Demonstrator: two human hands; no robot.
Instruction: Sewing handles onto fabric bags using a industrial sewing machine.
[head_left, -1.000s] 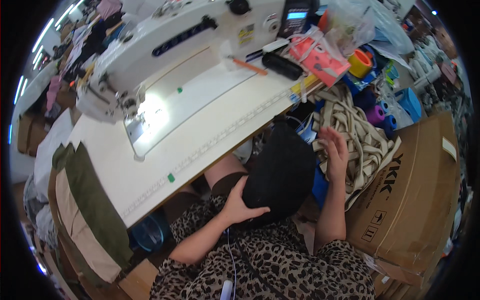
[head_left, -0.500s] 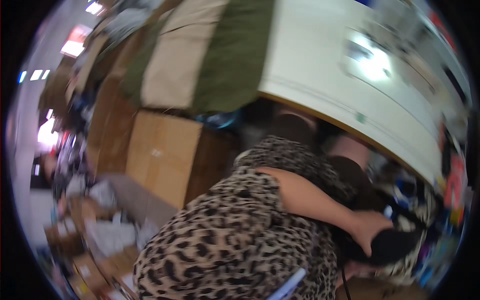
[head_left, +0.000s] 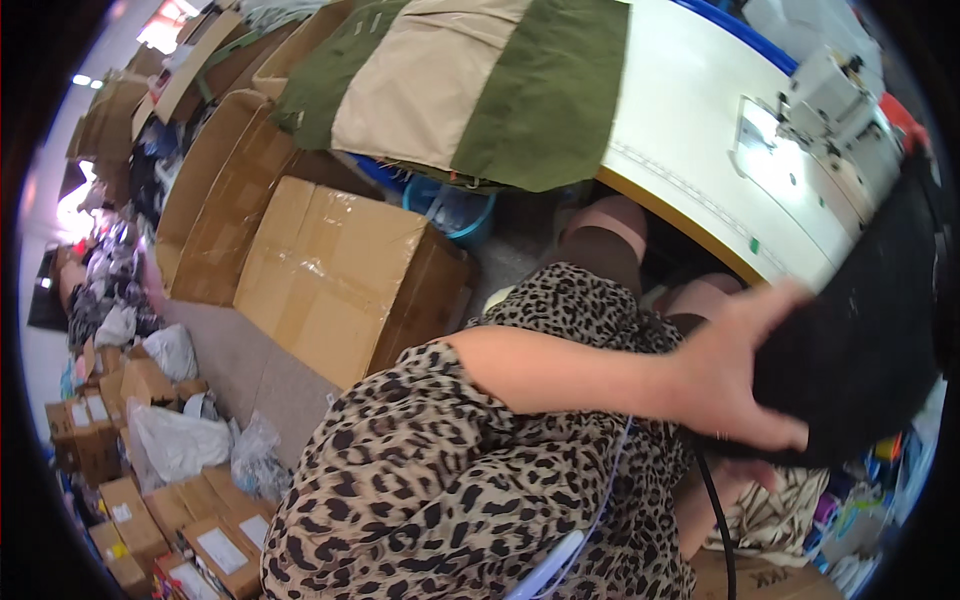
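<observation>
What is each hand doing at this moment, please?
Left hand: holding the edge of the black item, thumb and fingers spread.
Right hand: partly hidden below it; open or closed, cannot be told.

A white table (head_left: 690, 110) with a yellow-brown edge fills the upper right, a bright patch of light on its top; grey floor (head_left: 225, 345) shows at left, among cardboard boxes (head_left: 325, 275); beyond, a strong glare (head_left: 75, 215) and small lights (head_left: 84, 80).
</observation>
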